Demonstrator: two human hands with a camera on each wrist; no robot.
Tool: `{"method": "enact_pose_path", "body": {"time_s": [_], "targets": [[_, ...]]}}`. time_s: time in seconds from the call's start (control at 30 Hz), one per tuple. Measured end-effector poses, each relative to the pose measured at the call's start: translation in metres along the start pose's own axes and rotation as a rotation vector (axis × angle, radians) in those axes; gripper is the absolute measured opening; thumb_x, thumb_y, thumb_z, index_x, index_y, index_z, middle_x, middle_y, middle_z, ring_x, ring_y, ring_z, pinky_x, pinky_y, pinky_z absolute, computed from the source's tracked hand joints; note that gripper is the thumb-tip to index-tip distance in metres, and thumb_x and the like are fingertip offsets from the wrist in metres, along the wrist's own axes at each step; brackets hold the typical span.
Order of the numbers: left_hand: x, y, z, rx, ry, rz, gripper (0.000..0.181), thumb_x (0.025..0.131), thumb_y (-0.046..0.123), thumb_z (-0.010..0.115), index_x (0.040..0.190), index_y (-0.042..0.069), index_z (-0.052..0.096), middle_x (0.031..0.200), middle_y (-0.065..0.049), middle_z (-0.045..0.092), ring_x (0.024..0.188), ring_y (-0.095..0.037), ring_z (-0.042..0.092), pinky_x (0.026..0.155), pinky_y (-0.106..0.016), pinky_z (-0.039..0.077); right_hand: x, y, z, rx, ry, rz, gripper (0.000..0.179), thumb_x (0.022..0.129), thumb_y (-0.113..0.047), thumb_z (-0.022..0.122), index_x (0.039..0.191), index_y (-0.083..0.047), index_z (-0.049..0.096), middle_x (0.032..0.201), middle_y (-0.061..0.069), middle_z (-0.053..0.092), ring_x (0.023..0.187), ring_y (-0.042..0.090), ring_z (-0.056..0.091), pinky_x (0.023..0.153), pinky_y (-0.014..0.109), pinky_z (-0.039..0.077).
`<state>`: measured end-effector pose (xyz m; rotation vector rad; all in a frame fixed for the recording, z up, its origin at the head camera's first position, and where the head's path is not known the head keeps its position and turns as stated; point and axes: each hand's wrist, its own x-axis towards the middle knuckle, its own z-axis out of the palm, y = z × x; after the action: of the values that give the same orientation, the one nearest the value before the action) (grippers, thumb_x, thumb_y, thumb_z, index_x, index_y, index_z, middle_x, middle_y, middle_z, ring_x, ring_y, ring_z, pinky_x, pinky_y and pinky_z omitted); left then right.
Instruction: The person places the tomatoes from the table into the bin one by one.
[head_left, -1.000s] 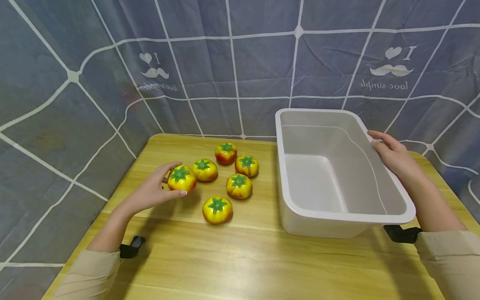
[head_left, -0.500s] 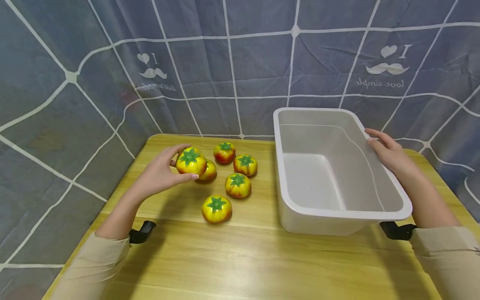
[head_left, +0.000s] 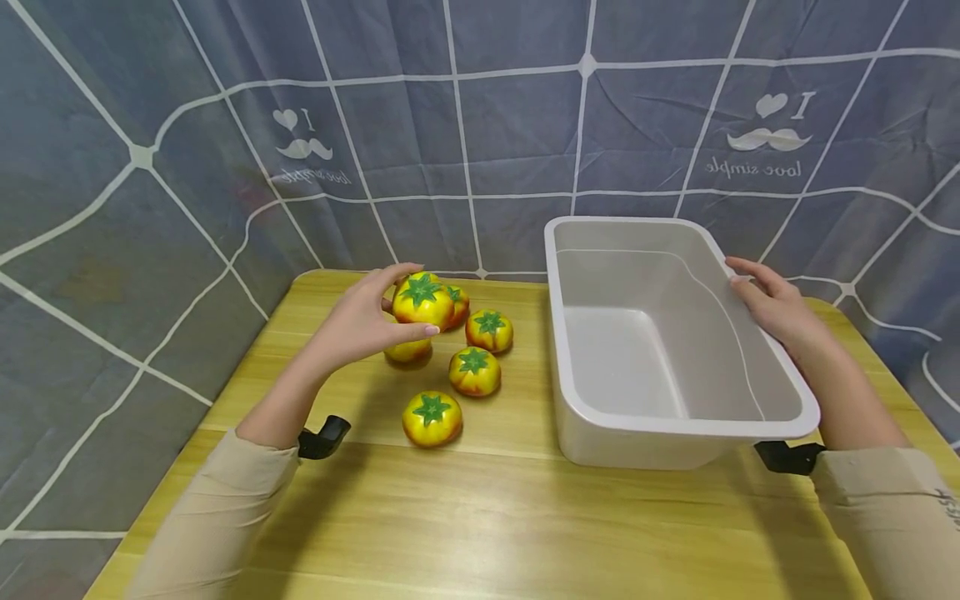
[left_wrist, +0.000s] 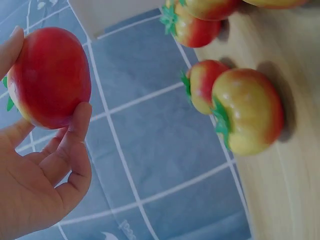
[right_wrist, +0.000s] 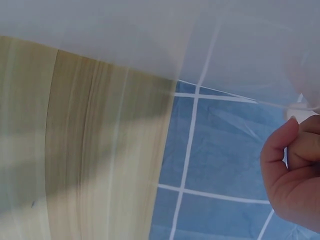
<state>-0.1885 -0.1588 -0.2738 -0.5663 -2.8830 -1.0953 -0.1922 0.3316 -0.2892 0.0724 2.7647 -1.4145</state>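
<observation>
One fruit (head_left: pixel 422 302) in hand (head_left: pixel 363 323), bin (head_left: pixel 637 450) perhaps gripped

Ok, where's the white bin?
In the head view, the white bin sits right of the yellow-red fruits, with the right hand at its right edge.

Six round, glossy yellow-and-red fruits with green star-shaped tops (head_left: pixel 432 422), left of the frame's centre: one held, five on one pale wooden table (head_left: pixel 487 525). One light grey rectangular tub (head_left: pixel 637 450) at right. Two bare hands, a left hand (head_left: pixel 360 323) and a right hand (head_left: pixel 780 312); two beige sleeves (head_left: pixel 225 508); two black wrist pieces (head_left: pixel 324 438).
</observation>
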Motion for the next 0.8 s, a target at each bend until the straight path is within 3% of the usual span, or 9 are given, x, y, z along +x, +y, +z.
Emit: {"method": "enact_pose_path", "body": {"time_s": [0.1,0.3,0.47,0.6,0.7,0.8], "targets": [[0.006,0.006,0.001,-0.007,-0.012,0.014,0.082,0.071,0.046,0.078,0.14,0.021,0.039,0.133,-0.012,0.043,0.099,-0.031,0.055,0.081,-0.042,0.05,0.0,0.0,0.001,-0.007,-0.001,0.001,0.058,0.099,-0.038,0.036,0.148,-0.01,0.021,0.117,0.011,0.044,0.071,-0.009,0.052,0.061,0.016,0.049],[0.021,0.026,0.005,-0.045,-0.022,0.057,0.079,0.072,0.042,0.078,0.138,0.022,0.041,0.13,-0.01,0.044,0.1,-0.029,0.056,0.081,-0.041,0.05,0.001,0.001,0.0,0.015,0.007,-0.006,0.057,0.098,-0.038,0.039,0.148,-0.014,0.025,0.096,-0.017,0.046,0.072,-0.009,0.052,0.061,0.016,0.048],[0.033,0.045,0.01,-0.039,-0.038,0.099,0.078,0.073,0.044,0.076,0.138,0.022,0.041,0.129,-0.008,0.044,0.098,-0.025,0.057,0.078,-0.037,0.051,0.0,0.002,-0.001,0.035,0.004,-0.002,0.058,0.098,-0.038,0.04,0.148,-0.013,0.024,0.091,-0.022,0.047,0.072,-0.008,0.053,0.061,0.017,0.049],[0.042,0.059,0.016,-0.003,-0.048,0.135,0.077,0.073,0.046,0.075,0.138,0.023,0.042,0.127,-0.006,0.047,0.098,-0.021,0.051,0.078,-0.037,0.047,0.0,0.002,-0.001,0.018,0.0,0.008,0.059,0.098,-0.039,0.038,0.148,-0.012,0.022,0.101,-0.01,0.048,0.073,-0.008,0.053,0.062,0.018,0.05],[0.05,0.068,0.023,0.004,-0.05,0.162,0.076,0.072,0.047,0.075,0.137,0.024,0.043,0.126,-0.004,0.048,0.101,-0.02,0.049,0.082,-0.038,0.045,-0.001,0.0,-0.001,0.003,-0.005,0.009,0.06,0.099,-0.04,0.036,0.149,-0.011,0.019,0.117,0.01,0.048,0.073,-0.009,0.051,0.062,0.018,0.049],[0.057,0.076,0.031,0.007,-0.053,0.186,0.076,0.072,0.048,0.075,0.137,0.024,0.043,0.123,-0.003,0.05,0.103,-0.019,0.048,0.084,-0.038,0.044,0.0,-0.002,-0.001,-0.012,-0.02,0.015,0.061,0.099,-0.042,0.033,0.149,-0.012,0.016,0.132,0.027,0.038,0.074,-0.009,0.049,0.062,0.017,0.048]]}}
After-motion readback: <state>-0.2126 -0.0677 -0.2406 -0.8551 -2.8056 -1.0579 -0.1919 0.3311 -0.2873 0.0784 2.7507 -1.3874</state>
